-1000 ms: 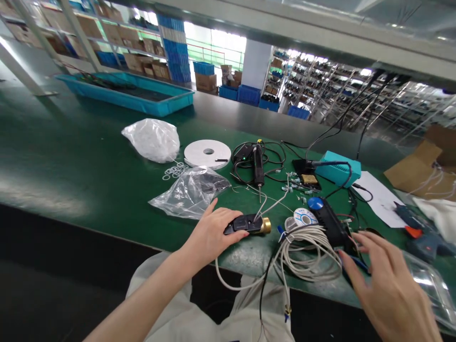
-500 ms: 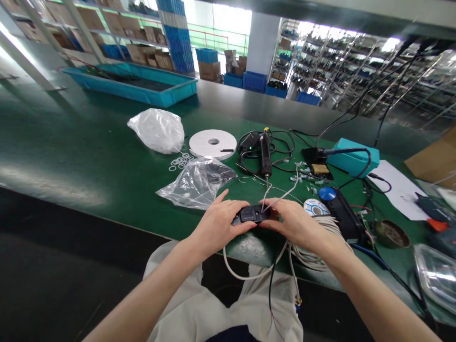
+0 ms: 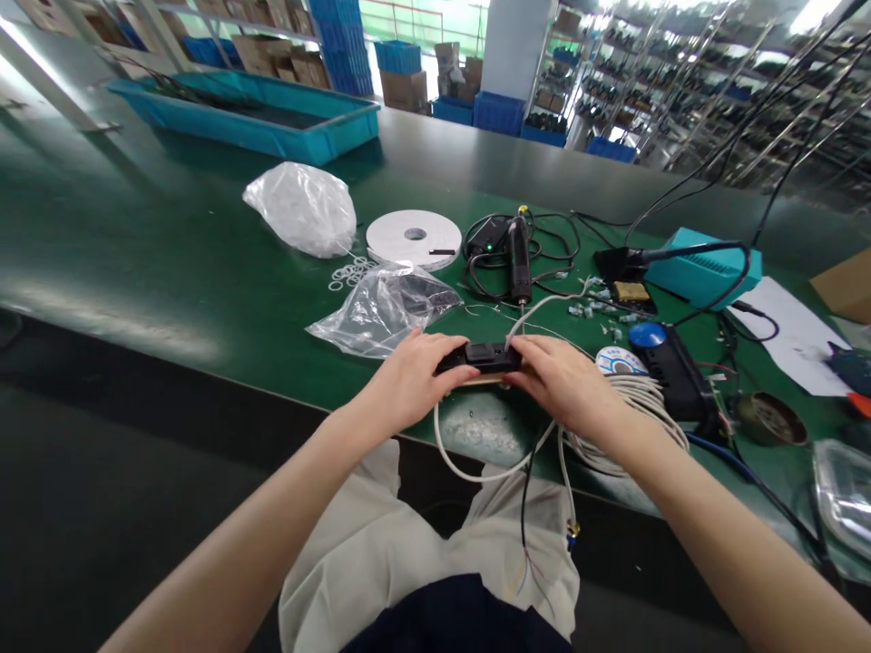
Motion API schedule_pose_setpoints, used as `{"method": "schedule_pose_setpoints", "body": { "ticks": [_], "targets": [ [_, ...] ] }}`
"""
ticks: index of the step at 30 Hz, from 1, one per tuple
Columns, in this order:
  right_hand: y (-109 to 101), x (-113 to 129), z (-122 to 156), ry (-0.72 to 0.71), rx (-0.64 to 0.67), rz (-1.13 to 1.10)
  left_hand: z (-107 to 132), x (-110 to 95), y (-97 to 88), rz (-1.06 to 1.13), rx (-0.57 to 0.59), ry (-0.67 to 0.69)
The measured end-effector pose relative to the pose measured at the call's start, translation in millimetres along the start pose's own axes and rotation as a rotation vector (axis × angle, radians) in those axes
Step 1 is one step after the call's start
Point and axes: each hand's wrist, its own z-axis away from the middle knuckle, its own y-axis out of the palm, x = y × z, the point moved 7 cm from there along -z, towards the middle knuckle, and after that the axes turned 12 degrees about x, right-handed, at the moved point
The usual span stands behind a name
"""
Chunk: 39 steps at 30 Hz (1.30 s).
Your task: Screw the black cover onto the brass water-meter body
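A small black device [image 3: 484, 355] with white wires coming out of its top is gripped from both ends just above the green table's [image 3: 170, 263] near edge. My left hand [image 3: 408, 381] is closed round its left end. Its right end is held by my right hand [image 3: 562, 381], fingers wrapped, hiding the brass fitting. A white cable [image 3: 476, 467] loops down from the device over the table edge.
A clear plastic bag [image 3: 381, 308], a white bag [image 3: 303, 209] and a white tape reel [image 3: 414, 238] lie beyond my hands. A black electric screwdriver [image 3: 521, 258], teal soldering station [image 3: 708, 268], solder spool [image 3: 619, 361] and coiled white cable [image 3: 640, 417] sit to the right. A blue tray [image 3: 259, 118] stands far back.
My right hand came in from the far right and closed on the device's right end. The view has tilted down a little.
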Motion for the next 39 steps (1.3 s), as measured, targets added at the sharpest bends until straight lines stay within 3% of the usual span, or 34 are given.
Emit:
{"method": "schedule_pose_setpoints", "body": {
  "ticks": [5,11,24,27,34,39],
  "targets": [
    [7,11,7,-0.074,-0.014,0.164,-11,5,1.7,0.048,0.088,0.017],
    [12,15,7,-0.059,-0.045,0.302,-6,9,6.9,0.082,0.174,0.051],
    [14,19,15,-0.101,-0.132,0.332,16,-7,5.9,-0.148,0.029,0.071],
    [11,15,14,-0.102,-0.117,0.217,19,-7,7.8,-0.142,0.021,0.072],
    [2,-13,-1,-0.009,0.021,-0.313,23,-8,10.1,-0.147,-0.004,0.065],
    [3,-20,-1,0.028,0.077,-0.483,18,-11,4.3,-0.075,-0.073,0.029]
  ]
}}
